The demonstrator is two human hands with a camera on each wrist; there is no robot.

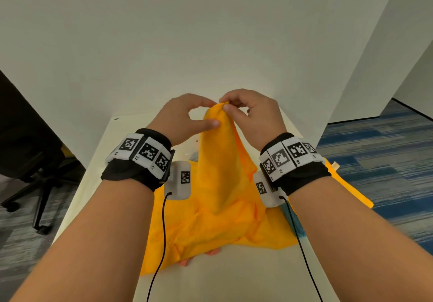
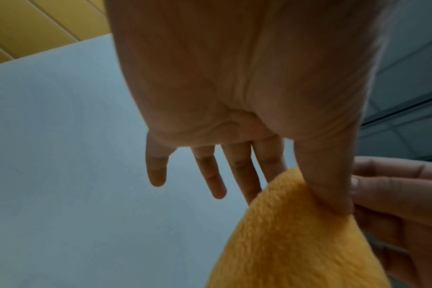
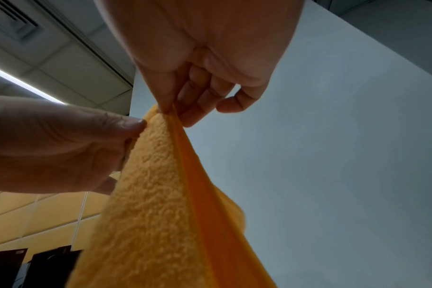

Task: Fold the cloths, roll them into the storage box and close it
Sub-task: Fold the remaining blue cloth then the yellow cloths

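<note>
Both forearms reach forward over a white desk (image 1: 98,161), wrists level and close together, each wearing a black wristband (image 1: 131,172) set with white marker tiles and a thin black cable (image 1: 161,231) trailing back toward the person.

The left hand (image 1: 185,118) is raised above the desk with its back turned up. Its thumb (image 2: 326,181) presses against the near face of the orange cloth (image 1: 218,184) just below the cloth's peak, and the index finger arches over to touch the top, so the grip is a thumb-and-forefinger pinch on the cloth. In the left wrist view the remaining fingers (image 2: 210,171) extend loosely, spread and free of the fabric.

The right hand (image 1: 253,114) sits just beside the left, almost touching it at the peak. Its thumb and index fingertip nip the very top edge of the same cloth, while the other fingers (image 3: 210,93) curl inward under the palm; this grip too is closed on the cloth.

The orange cloth is a fluffy terry towel, lifted into a tall tent by the two pinches. Its lower part spreads crumpled across the desk between the forearms, one corner hanging over the desk's right edge. A sliver of blue fabric (image 1: 295,222) shows beneath it by the right forearm, and a bit of pink (image 1: 187,261) peeks out at its near edge. A black office chair (image 1: 42,184) stands on the floor to the left.
</note>
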